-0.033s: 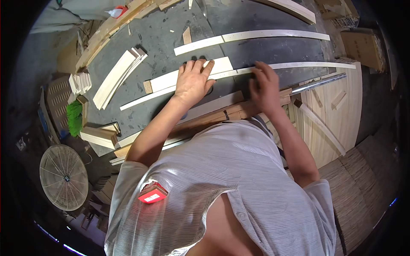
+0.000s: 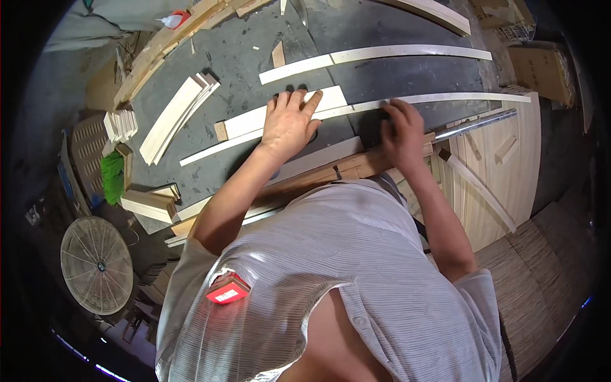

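One head-worn fisheye looks down over the shirt; both hands show close below.

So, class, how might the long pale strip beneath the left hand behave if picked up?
The long pale strip would probably flex, being narrow for its length. It looks wooden and slim, so likely light. Its ends, extending beyond the left hand, might droop.

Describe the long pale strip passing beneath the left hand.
The strip is long, narrow and pale, apparently wood, with small dark dots and a dark line crossing it around mid-length. It lies on the grey tabletop, along the near edge of a wider pale board. The left hand rests over it; whether the right hand touches it is unclear.
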### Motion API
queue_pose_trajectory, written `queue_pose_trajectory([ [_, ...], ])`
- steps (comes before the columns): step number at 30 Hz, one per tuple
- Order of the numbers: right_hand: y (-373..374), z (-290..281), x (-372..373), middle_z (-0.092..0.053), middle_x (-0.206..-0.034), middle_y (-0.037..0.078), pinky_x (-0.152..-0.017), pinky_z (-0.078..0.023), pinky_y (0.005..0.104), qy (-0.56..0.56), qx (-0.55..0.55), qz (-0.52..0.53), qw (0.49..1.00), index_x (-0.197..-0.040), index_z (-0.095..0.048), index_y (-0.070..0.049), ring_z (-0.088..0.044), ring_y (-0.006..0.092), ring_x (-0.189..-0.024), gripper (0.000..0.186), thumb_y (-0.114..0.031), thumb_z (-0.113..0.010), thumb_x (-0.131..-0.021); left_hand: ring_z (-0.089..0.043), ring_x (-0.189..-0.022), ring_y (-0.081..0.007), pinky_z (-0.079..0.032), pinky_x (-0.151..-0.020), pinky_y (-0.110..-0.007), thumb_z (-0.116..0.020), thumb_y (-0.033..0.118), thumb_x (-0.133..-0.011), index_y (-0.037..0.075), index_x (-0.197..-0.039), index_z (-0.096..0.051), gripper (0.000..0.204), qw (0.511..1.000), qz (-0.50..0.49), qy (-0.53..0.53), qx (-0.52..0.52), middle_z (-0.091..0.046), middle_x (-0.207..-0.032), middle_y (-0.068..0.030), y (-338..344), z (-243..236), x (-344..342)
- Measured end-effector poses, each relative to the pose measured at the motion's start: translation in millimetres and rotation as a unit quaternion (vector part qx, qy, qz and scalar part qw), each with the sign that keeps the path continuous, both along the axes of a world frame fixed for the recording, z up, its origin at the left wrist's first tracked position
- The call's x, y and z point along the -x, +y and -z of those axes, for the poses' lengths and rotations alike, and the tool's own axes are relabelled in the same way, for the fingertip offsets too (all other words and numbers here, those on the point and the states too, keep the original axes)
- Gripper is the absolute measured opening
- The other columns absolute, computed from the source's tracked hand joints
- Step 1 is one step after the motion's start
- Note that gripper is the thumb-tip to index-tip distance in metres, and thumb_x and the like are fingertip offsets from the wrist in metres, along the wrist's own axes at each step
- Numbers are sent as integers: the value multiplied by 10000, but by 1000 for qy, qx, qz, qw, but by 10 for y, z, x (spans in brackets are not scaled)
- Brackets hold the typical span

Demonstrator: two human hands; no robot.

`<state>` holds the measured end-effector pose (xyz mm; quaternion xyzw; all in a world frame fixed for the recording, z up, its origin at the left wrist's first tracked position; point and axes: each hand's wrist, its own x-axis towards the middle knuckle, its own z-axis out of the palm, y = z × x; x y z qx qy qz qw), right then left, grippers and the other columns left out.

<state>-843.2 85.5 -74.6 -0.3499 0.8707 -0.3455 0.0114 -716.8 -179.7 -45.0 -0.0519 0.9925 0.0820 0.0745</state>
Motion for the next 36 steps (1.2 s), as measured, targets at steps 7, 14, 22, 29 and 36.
queue_pose_trajectory([
  [7, 292, 110, -49, -715, -978, 78, -785, -532, 449, 0, -33, 12, 999, -1078, -736, -95, -676, 328, -874, 185, -81, -732, -893, -534, -1273, -324, -447, -1086, -485, -735, 336, -978, 208, -1560, -582, 616, 998, 6, -50, 37, -581, -1439, -127, 84, -77, 70],
  [14, 320, 203, -15, -706, -910, 80, -751, -538, 441, 22, -9, 19, 1000, -1042, -759, -106, -688, 314, -842, 137, -144, -706, -922, -533, -1255, -346, -466, -1068, -517, -696, 321, -1003, 171, -1547, -585, 575, 997, 25, -42, 64, -570, -1415, -153, 126, -46, 66],
  [22, 338, 197, -29, -732, -938, 101, -799, -557, 444, 27, -5, 30, 999, -1038, -768, -81, -713, 324, -882, 154, -118, -686, -913, -537, -1289, -370, -478, -1073, -517, -696, 325, -1014, 153, -1557, -578, 582, 996, 33, -46, 72, -573, -1423, -176, 156, -52, 73],
  [29, 324, 254, -60, -751, -970, 103, -837, -549, 450, 51, -3, 29, 998, -997, -765, -91, -728, 305, -931, 146, -157, -677, -901, -531, -1287, -359, -476, -1075, -525, -701, 324, -1001, 169, -1555, -576, 588, 997, 34, -30, 60, -565, -1401, -159, 84, 10, 47],
  [36, 325, 326, -57, -756, -988, 102, -851, -570, 454, 51, -9, 31, 998, -1030, -774, -86, -731, 322, -939, 179, -135, -677, -888, -565, -1263, -372, -501, -1044, -500, -742, 304, -983, 165, -1544, -594, 596, 997, 36, -15, 74, -585, -1399, -169, 107, 29, 46],
])
